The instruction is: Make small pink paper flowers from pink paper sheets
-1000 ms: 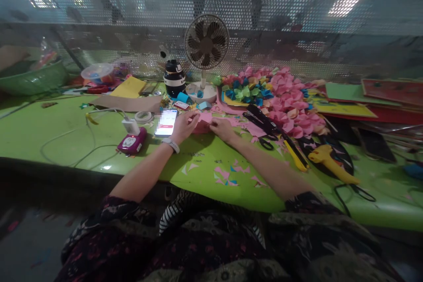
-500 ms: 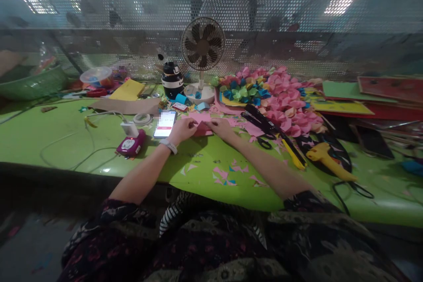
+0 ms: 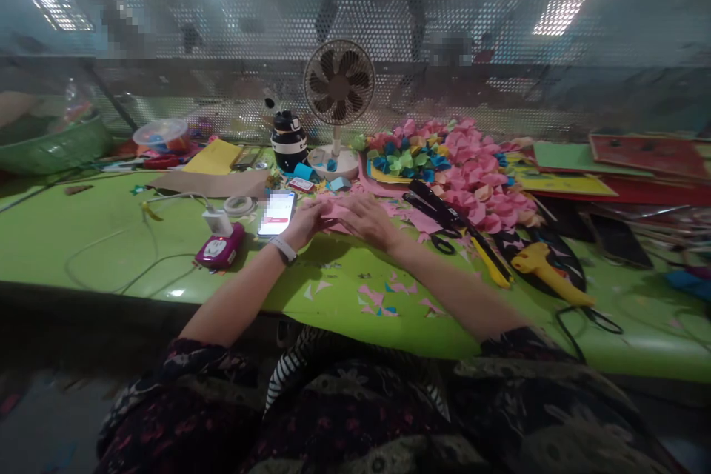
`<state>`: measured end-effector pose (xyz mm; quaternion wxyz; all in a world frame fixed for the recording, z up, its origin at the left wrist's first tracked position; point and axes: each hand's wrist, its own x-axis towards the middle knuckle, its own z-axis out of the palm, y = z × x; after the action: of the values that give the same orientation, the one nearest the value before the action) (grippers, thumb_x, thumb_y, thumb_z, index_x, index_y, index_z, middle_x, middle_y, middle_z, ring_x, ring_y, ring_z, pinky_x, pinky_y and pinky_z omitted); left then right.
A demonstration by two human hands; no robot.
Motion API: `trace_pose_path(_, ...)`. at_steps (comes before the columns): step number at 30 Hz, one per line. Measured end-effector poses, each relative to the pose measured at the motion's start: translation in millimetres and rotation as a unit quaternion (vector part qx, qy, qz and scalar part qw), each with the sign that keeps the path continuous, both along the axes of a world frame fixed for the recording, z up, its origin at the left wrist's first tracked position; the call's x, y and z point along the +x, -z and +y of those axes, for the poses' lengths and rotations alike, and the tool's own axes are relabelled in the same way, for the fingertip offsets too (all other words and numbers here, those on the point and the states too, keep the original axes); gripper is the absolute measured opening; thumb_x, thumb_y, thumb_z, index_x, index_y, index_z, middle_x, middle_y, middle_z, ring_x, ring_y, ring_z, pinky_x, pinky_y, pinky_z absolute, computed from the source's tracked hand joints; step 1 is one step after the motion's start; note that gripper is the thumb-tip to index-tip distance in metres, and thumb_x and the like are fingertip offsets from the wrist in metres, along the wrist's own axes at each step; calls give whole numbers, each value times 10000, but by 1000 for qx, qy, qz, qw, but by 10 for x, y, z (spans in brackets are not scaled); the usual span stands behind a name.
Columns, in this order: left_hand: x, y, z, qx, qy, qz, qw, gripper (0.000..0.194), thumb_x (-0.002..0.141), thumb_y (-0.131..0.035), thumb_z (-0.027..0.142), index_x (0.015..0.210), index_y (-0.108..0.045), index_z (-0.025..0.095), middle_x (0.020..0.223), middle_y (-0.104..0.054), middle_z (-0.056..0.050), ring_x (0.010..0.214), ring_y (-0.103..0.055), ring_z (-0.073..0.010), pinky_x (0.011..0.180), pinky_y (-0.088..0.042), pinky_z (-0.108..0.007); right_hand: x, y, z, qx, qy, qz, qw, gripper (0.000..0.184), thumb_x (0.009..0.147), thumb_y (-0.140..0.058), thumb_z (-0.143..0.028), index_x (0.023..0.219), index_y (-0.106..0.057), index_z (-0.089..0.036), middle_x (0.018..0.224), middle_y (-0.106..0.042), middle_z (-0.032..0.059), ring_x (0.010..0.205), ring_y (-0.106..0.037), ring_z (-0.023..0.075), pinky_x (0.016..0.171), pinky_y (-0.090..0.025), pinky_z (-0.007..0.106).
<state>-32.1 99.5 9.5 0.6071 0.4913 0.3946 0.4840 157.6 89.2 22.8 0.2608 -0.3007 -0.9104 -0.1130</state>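
A piece of pink paper [image 3: 335, 210] lies on the green table, between and partly under my hands. My left hand [image 3: 309, 221], with a pale band on its wrist, has its fingers closed on the paper's left side. Stretched nearly flat over the right part of that paper is my right hand [image 3: 369, 222], its fingers pointing left and holding nothing. Much of the paper is covered by the fingers, so its folds cannot be made out. A lit phone [image 3: 281, 213] lies just left of my left hand.
Behind stand a fan [image 3: 340, 83] and a dark bottle [image 3: 289, 142]. To the right are a heap of pink paper flowers [image 3: 472, 163], scissors [image 3: 443, 243], a black-and-yellow tool [image 3: 489, 259] and a yellow glue gun [image 3: 547, 272]. A purple socket box [image 3: 221, 248] sits left; paper scraps [image 3: 378, 300] lie in front.
My right hand has gone from pinching the folded pink paper to lying stretched out over it. The left hand stays at the paper's left side. The view has tilted slightly.
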Motion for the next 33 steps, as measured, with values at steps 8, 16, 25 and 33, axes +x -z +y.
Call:
trace_pose_path(8, 100, 13, -84, -79, 31, -132, 988, 199, 799, -796, 267, 824, -647, 138, 821, -707, -20, 769, -721, -143, 881, -610, -358, 290, 25, -98, -26, -11, 115, 993, 203, 965, -559, -350, 962, -723, -231, 1365, -605, 105, 1279, -532, 272, 1082, -417, 482)
trace_pose_path(16, 210, 58, -207, -75, 93, -147, 982, 244, 822, -780, 326, 935, -696, 127, 964, -762, -89, 865, -741, -201, 942, -564, -412, 289, 252, -189, -113, 22, 328, 938, 236, 902, -645, -454, 876, -731, -236, 1234, -650, 107, 1221, -570, 281, 1049, -463, 500)
trace_pose_path(25, 209, 42, -234, -68, 114, -129, 983, 423, 867, -686, 508, 1077, -709, 142, 1097, -748, -142, 956, -737, -252, 902, -572, -407, 278, 283, -214, -193, 26, 406, 893, 339, 878, -638, -537, 797, -663, -209, 1101, -684, 119, 998, -650, 236, 810, -560, 385)
trace_pose_path(33, 214, 83, -249, 29, 128, -54, 990, 459, 648, -893, 400, 990, -728, 143, 997, -762, -69, 874, -729, -175, 885, -560, -335, 283, 283, -229, -188, 25, 384, 904, 307, 880, -629, -515, 789, -660, -223, 978, -702, 93, 957, -649, 236, 848, -544, 401)
